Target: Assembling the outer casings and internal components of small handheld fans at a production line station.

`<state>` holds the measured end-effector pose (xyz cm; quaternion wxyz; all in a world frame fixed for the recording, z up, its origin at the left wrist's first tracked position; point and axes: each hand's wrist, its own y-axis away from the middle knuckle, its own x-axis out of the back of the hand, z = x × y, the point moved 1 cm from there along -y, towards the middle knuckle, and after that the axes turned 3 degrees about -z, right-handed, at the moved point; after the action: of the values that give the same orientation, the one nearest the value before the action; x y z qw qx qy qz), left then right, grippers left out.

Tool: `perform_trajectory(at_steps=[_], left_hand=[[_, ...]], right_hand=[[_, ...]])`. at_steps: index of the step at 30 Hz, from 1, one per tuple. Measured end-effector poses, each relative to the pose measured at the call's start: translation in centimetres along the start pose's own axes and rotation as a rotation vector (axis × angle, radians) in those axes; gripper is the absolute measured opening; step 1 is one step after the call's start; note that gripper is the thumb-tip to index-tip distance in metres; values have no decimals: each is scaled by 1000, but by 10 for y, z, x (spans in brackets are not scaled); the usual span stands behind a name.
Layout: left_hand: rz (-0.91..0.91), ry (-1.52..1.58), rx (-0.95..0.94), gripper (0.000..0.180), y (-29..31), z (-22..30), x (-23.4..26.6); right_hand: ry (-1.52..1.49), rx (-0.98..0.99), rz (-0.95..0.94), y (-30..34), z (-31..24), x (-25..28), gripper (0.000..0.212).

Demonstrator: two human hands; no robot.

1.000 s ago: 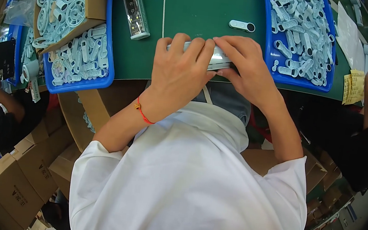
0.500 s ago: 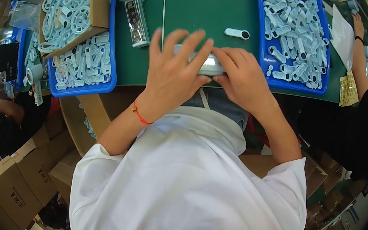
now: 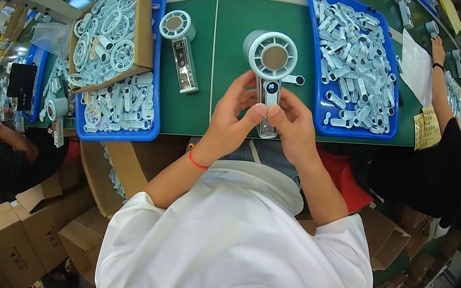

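A pale blue handheld fan (image 3: 252, 52) stands head-up between my hands, its round grille facing me. On its clear handle sits a light cover piece (image 3: 272, 98) with a small dark window, where a display glows. My left hand (image 3: 232, 117) wraps the handle from the left, thumb pressed on the cover. Opposite it, my right hand (image 3: 296, 130) closes on the right side, its thumb also on the cover. Partly behind the fan, a loose cover piece (image 3: 295, 79) lies on the green table (image 3: 235, 16).
Left of my hands lies another fan (image 3: 184, 63) with its inner parts showing. A blue tray (image 3: 150, 133) of small parts bears a cardboard box (image 3: 146, 34) of round grilles. To the right, another blue tray (image 3: 357, 135) holds many covers. A co-worker's arm (image 3: 445, 90) reaches in at far right.
The fan has turned from lying sideways under my hands to upright, grille toward me. Both hands have come lower around the handle, and my left fingers have closed in. The display now shows lit.
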<state>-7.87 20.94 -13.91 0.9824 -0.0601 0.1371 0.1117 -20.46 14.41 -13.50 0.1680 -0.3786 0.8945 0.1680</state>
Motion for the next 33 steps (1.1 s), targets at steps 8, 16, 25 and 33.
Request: perform_trajectory(at_steps=[8,16,25,33], left_hand=[[-5,-12,-12,64,-10,1,-3],[-34,-15,11,62,-19,-2,-5],[132,-59,14,40,-66,15,-29],[335,-649,-89,46,-284,3,-14]], right_hand=[[-49,71,-11,-2,-4,-1,65],[55,124,19,-4,-1,7,62],[1221,392,195,-2,-71,32,35],[1703,225,261,9,-59,85,33]])
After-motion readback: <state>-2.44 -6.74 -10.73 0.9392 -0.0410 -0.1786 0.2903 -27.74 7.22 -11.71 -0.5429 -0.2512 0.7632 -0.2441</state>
